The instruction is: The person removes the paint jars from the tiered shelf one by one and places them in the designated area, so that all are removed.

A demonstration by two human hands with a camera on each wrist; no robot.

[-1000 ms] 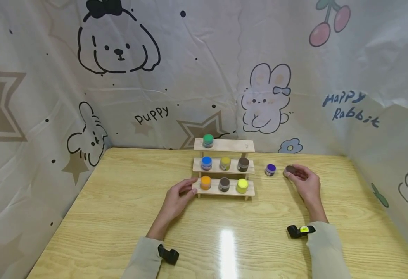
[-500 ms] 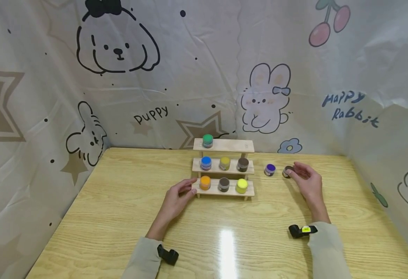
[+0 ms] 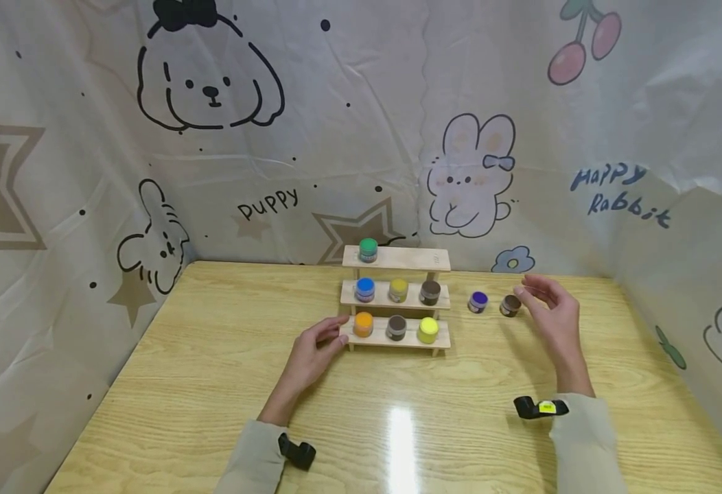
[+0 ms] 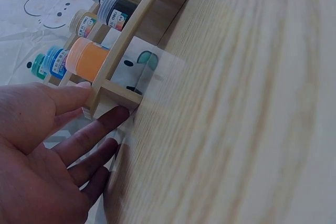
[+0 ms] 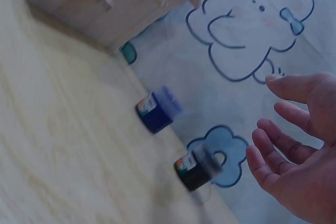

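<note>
A three-step wooden rack (image 3: 396, 335) bears several small paint jars. My left hand (image 3: 313, 353) holds its left end at the lowest step, thumb and index finger on the wood in the left wrist view, near an orange jar (image 4: 88, 59). To the right of the rack, a purple jar (image 3: 478, 302) and a dark brown jar (image 3: 510, 306) stand upright on the table. My right hand (image 3: 555, 319) is just right of the brown jar, fingers loosely bent and nothing in them. In the right wrist view a gap shows between that hand and the dark jar (image 5: 195, 170).
On the top step sits a green jar (image 3: 368, 250) at the left. The middle step has blue (image 3: 365, 289), mustard (image 3: 399, 290) and dark brown (image 3: 430, 293) jars. A printed cloth (image 3: 348, 137) hangs behind the wooden table (image 3: 213, 370).
My right hand has let go of the dark brown jar and drawn away to the right; the jar stays on the table beside the purple one. My left hand keeps its place.
</note>
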